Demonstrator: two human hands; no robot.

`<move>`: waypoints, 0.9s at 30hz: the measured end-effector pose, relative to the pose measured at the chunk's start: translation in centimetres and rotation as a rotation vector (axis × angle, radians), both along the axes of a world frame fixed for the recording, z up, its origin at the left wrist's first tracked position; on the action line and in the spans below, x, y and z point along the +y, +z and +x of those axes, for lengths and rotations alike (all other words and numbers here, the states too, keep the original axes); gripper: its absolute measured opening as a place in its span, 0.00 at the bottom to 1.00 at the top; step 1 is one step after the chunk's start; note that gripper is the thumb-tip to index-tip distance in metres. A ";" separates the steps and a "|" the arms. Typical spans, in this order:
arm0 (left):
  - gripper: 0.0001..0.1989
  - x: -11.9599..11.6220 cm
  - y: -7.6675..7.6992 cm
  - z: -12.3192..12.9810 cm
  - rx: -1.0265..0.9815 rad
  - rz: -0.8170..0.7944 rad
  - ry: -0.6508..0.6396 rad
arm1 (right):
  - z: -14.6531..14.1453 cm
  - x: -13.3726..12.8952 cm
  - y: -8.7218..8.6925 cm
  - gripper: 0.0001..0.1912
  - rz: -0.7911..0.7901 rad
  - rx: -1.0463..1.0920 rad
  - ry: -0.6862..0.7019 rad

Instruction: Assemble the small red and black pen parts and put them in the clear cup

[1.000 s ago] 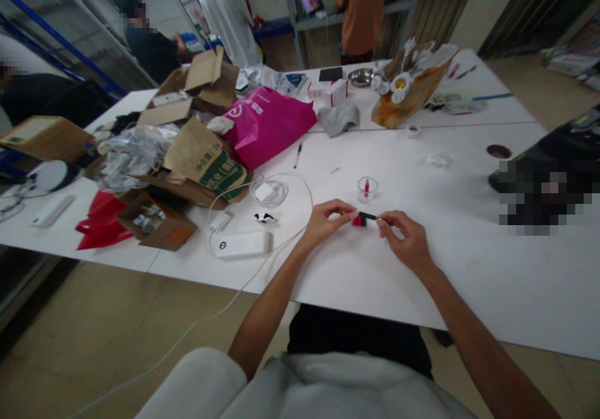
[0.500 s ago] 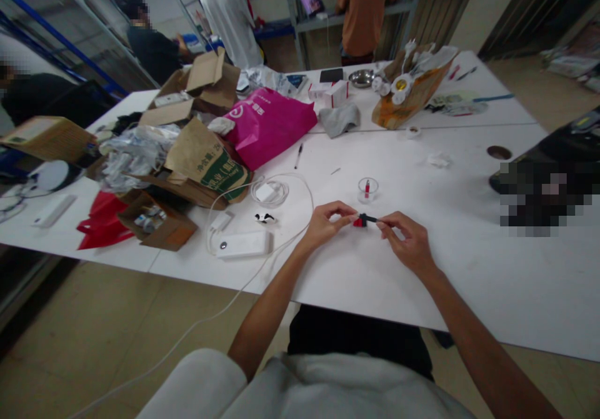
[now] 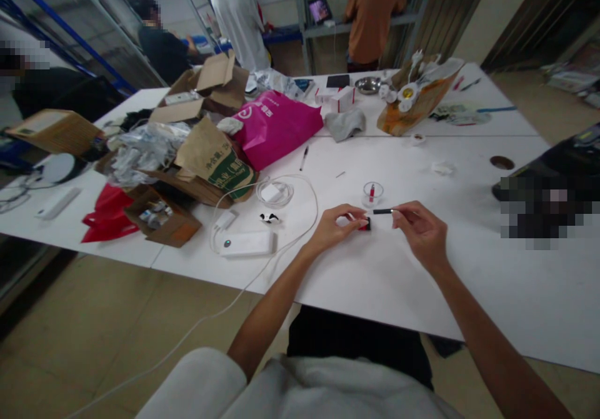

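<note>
Head view: right hand [image 3: 419, 228] pinches black strip [image 3: 383, 211] at one end, above bench [image 3: 328, 275]; left hand [image 3: 338, 225] clamped on red-black block [image 3: 367, 224], just beside. To my eye, strip is light, stiff, perhaps brittle; best held near its ends. Block probably hard.

Item count, surface [image 3: 469, 281] and around it
Counted: 2 working hands [image 3: 424, 231], 1 black strip [image 3: 383, 211], 1 red-and-black piece [image 3: 367, 224], 1 clear cup [image 3: 381, 195], 1 pink bag [image 3: 281, 128], 1 steel bowl [image 3: 368, 85]. 4 other people [image 3: 239, 25] also seen.

Magenta bag [image 3: 284, 130], pen [image 3: 304, 157], shiny metal bowl [image 3: 368, 86]
</note>
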State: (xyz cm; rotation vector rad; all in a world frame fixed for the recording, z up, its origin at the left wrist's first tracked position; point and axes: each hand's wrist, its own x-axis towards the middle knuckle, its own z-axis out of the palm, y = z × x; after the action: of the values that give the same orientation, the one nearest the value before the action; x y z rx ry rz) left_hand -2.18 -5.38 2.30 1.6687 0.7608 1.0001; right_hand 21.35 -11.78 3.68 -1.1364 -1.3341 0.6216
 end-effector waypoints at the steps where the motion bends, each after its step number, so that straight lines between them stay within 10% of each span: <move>1: 0.17 0.0 0.0 0.0 0.018 0.019 0.022 | 0.2 0.6 0.6 0.10 0.009 -0.018 -0.013; 13: 0.18 1.0 -1.1 -1.3 0.245 0.221 0.083 | 2.5 8.8 4.6 0.06 0.169 -0.699 -0.025; 27: 0.20 1.1 -0.6 -1.3 0.384 0.289 0.019 | 2.5 9.7 4.3 0.08 0.105 -0.818 0.020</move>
State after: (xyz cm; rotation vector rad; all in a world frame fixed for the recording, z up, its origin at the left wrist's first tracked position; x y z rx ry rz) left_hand -3.46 -4.32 1.69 2.1457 0.9140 0.8401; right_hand 23.90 -2.13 8.02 -1.3499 -2.0359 0.0704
